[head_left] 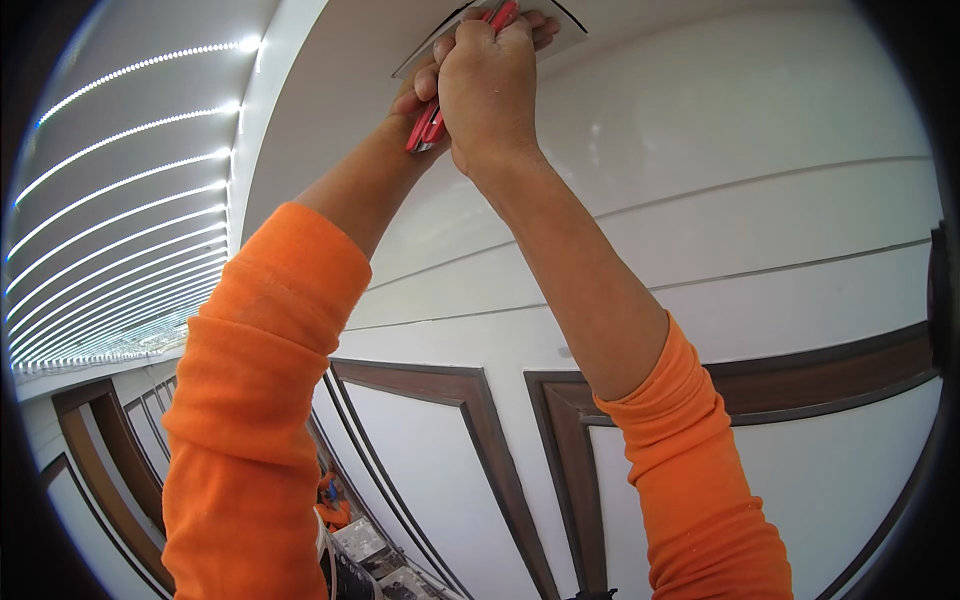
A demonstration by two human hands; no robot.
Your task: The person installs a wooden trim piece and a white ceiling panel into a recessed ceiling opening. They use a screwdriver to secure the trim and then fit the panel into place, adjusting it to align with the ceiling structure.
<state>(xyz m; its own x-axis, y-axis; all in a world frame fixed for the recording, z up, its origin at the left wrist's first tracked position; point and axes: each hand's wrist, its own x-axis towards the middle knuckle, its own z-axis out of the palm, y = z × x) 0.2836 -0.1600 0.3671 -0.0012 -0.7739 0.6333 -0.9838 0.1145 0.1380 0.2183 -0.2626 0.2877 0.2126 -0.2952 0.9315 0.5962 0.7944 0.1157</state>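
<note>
Both my arms are raised, and my hands meet close to a square white panel (562, 45) in the pale overhead surface. My right hand (488, 85) is closed round a red hand tool (428, 128) with some bare metal at its lower end. The tool slants through the fist, and its other end sticks out above it. Its exact kind is hard to make out. My left hand (405, 104) is mostly hidden behind the right one. Some fingertips show beyond the right fist, near the panel; what the left hand holds, if anything, is hidden.
Rows of lit strips (140, 128) run along the ceiling at left. Ahead are a white panelled wall (750, 210) and dark brown wooden frames (500, 430). Low down between my arms are grey boxes (360, 543) and a person in orange (333, 505).
</note>
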